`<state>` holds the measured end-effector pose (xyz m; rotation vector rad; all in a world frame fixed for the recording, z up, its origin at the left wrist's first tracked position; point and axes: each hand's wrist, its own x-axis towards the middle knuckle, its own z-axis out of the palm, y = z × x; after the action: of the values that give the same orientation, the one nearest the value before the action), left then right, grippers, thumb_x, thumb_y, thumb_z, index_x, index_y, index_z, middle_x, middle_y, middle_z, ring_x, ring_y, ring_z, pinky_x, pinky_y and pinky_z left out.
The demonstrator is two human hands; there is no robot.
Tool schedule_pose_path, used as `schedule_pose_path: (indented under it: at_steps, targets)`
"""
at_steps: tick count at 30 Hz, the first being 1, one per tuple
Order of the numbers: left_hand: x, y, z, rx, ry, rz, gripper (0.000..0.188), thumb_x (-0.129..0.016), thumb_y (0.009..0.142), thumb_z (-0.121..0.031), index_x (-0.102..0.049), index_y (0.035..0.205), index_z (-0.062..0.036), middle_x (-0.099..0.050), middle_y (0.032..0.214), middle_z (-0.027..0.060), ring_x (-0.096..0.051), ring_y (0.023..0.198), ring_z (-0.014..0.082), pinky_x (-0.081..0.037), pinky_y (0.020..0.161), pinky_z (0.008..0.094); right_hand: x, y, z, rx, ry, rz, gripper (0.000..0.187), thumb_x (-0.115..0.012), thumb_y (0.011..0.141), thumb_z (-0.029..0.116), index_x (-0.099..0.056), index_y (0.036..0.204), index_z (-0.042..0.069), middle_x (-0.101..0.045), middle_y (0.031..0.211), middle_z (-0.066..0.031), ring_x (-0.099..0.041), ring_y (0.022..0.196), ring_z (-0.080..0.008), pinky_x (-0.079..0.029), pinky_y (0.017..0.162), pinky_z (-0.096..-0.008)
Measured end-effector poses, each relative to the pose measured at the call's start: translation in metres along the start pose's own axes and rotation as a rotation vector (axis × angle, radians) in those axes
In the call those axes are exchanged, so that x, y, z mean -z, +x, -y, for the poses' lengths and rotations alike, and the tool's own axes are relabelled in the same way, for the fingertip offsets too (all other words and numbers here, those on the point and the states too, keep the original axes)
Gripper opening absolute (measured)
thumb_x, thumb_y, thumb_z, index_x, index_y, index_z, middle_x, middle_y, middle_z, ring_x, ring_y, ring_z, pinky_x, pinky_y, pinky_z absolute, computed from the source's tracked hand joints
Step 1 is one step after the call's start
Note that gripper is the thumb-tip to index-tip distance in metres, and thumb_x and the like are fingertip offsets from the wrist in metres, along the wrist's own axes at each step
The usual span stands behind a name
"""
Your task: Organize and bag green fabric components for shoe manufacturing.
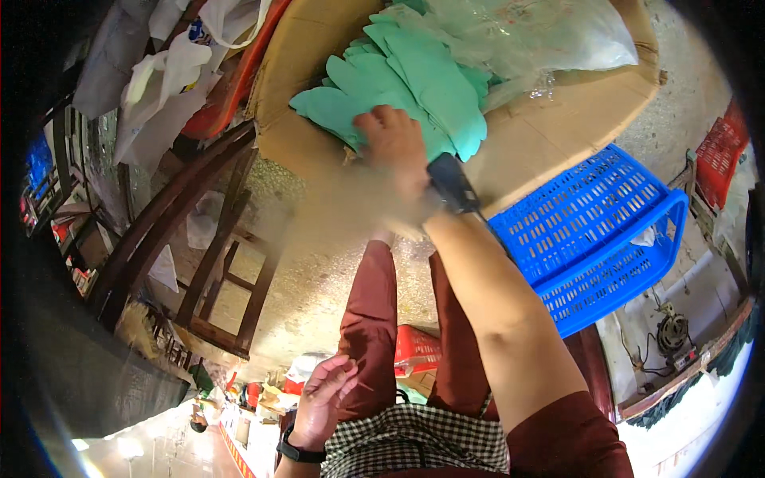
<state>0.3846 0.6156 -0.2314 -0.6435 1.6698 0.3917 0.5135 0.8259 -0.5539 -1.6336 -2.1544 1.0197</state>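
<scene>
My right hand [392,143] reaches into a cardboard box [550,127] ahead of me. Its fingers are bent and slightly apart over a pile of flat green pieces [406,88] with rounded, lobed ends. No piece shows between them, and the lower hand is blurred by motion. A black band with a dark block sits on that wrist. Near my lap, my left hand [325,396] is raised with thumb and fingertips pinched together. A thin reddish sliver shows by the fingertips, too small to name. A black wristband is on the left wrist.
Clear plastic film [526,40] lies over the box's far side. On the right stands a blue slatted plastic basket [590,215], with a red basket [721,155] beyond. A dark wooden stool frame [215,279] stands on the left. A red container [416,349] sits between my legs.
</scene>
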Motion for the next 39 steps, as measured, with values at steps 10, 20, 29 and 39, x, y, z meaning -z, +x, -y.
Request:
schedule_pose_path:
  at_steps: [10,20,29,39]
  targets:
    - [0.018,0.021,-0.003,-0.025,-0.002,-0.028,0.03,-0.06,0.097,-0.01,-0.059,0.126,-0.0055,-0.063,0.123,0.01,-0.06,0.115,0.0219,-0.046,0.102,0.0386,-0.03,0.014,-0.018,0.306,-0.248,0.26,0.032,-0.059,0.085,0.017,-0.062,0.117,0.022,-0.055,0.115,-0.0056,-0.052,0.111,-0.0246,-0.04,0.093,-0.0409]
    - [0.016,0.027,-0.006,-0.004,0.011,-0.039,0.028,-0.061,0.096,-0.008,-0.061,0.124,-0.0068,-0.065,0.119,0.0086,-0.062,0.112,0.0216,-0.047,0.1,0.0383,-0.026,0.029,-0.034,0.228,-0.245,0.101,0.032,-0.073,0.074,0.015,-0.062,0.104,0.015,-0.058,0.108,-0.0074,-0.057,0.102,-0.0288,-0.044,0.086,-0.0406]
    - [0.008,0.027,-0.007,0.036,-0.033,0.027,0.029,-0.061,0.097,-0.007,-0.059,0.126,-0.0017,-0.065,0.12,0.0093,-0.062,0.115,0.0194,-0.048,0.103,0.0333,0.041,0.013,-0.133,-0.452,0.005,-0.218,0.051,-0.06,0.08,-0.002,-0.058,0.13,0.01,-0.06,0.118,-0.0191,-0.06,0.106,-0.0394,-0.05,0.092,-0.0456]
    - [0.005,0.027,-0.004,-0.018,-0.023,0.059,0.03,-0.06,0.098,-0.007,-0.058,0.127,-0.0007,-0.066,0.119,0.0095,-0.062,0.115,0.02,-0.047,0.103,0.034,0.037,0.013,-0.133,-0.302,-0.296,0.07,0.063,-0.052,0.082,-0.005,-0.052,0.142,0.018,-0.057,0.131,-0.0135,-0.056,0.116,-0.0369,-0.049,0.099,-0.0436]
